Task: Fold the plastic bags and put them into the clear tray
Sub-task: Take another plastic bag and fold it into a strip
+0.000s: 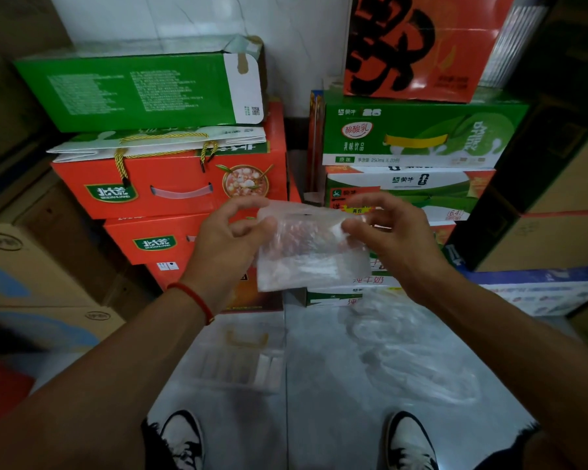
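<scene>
Both hands up at chest height, holding one folded translucent plastic bag [311, 247] between them, in the air above the floor, in front of the stacked cartons. Left hand [224, 237] pinches the bag's left edge, thumb against fingers; red cord bracelet [192, 298] on that wrist. Right hand [392, 232] pinches the upper right corner, so each grip is grasping the bag. Clear rectangular plastic tray [243, 359] sits on the pale tiled floor [319, 418] below the left forearm, with what look like folded bags inside; blurred, can't confirm. Loose heap of crumpled clear plastic bags [418, 354] lies on the floor right of the tray, under the right forearm. Orange gift carton [170, 184] and green drink carton [411, 137] stacked behind. Black-and-white sneakers [180, 439] at bottom edge.
</scene>
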Motion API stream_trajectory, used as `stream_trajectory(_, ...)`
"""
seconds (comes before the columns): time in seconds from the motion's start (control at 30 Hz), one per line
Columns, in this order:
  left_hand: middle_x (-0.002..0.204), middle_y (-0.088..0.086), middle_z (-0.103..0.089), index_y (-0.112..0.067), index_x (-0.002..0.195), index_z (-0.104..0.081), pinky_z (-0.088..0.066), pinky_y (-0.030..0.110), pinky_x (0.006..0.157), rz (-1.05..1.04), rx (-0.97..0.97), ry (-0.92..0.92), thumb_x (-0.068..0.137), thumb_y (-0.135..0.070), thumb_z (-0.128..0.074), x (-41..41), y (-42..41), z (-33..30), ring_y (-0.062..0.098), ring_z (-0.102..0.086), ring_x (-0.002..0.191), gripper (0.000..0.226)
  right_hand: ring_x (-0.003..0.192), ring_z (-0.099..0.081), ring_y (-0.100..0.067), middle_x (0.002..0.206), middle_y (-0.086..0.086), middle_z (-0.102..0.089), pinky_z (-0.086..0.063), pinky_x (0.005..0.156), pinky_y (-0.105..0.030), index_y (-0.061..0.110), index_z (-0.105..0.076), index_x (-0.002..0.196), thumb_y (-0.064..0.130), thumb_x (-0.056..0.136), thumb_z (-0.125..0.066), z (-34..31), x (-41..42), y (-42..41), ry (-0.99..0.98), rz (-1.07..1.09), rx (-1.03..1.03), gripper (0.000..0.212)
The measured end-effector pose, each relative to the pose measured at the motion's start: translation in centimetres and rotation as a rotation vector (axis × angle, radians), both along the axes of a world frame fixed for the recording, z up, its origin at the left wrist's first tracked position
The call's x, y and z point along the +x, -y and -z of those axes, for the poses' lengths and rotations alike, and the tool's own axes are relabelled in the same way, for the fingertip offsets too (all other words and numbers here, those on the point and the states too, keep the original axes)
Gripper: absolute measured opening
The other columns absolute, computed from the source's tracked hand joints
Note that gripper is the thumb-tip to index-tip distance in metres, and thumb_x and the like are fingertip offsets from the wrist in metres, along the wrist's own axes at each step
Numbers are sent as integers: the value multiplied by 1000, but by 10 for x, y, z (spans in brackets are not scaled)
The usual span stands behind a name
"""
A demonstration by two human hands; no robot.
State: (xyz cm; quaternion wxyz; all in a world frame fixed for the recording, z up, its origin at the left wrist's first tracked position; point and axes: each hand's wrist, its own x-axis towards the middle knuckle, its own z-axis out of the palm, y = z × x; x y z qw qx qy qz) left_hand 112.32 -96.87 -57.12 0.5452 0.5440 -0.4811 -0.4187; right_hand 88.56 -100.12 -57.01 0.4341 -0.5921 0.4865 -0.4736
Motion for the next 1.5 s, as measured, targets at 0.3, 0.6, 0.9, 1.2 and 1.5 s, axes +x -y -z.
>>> stream_trajectory(0.3, 96, -8, -74, -17, 118, -74, -54, 18, 82, 64, -119, 376, 89, -13, -76, 18, 1, -2, 5, -68, 89, 29, 87, -76, -17, 92, -4, -78, -63, 84, -34, 16, -76, 110, 15, 91, -77, -1, -7, -1, -178, -58, -89, 19)
stream_trajectory(0.6, 85, -6, -74, -25, 91, -78, -56, 19, 72, -42, -222, 466, 86, -13, -80, 17, 4, 0, 11, -68, 79, 13, 87, -65, -8, 96, 9, -67, -61, 78, -36, 28, -75, 88, 23, 89, -81, 0, -6, 4, -414, 16, -256, 8)
stream_trajectory(0.9, 88, -12, -72, -25, 86, -73, -53, 28, 81, 218, -131, 719, 90, -19, -76, 27, 6, 1, 3, -66, 87, 8, 93, -66, 5, 96, 15, -74, -53, 95, -31, 31, -74, 94, 34, 96, -70, -3, -15, 5, -587, -197, -197, 6)
stream_trajectory(1.2, 81, -7, -75, -22, 86, -78, -60, 39, 75, 380, -85, 686, 88, -22, -79, 9, 2, -2, 10, -71, 78, 3, 89, -69, -1, 93, 12, -75, -57, 81, -29, 23, -77, 99, 39, 92, -75, 0, 30, -10, -547, -383, -341, 18)
stream_trajectory(1.5, 82, -2, -77, -16, 88, -79, -59, 41, 79, 386, -11, 634, 86, -15, -80, 13, 0, -5, 14, -73, 80, 2, 78, -72, -6, 82, 10, -75, -61, 79, -43, 22, -75, 87, 26, 92, -77, 5, 11, 4, -576, -411, -239, 7)
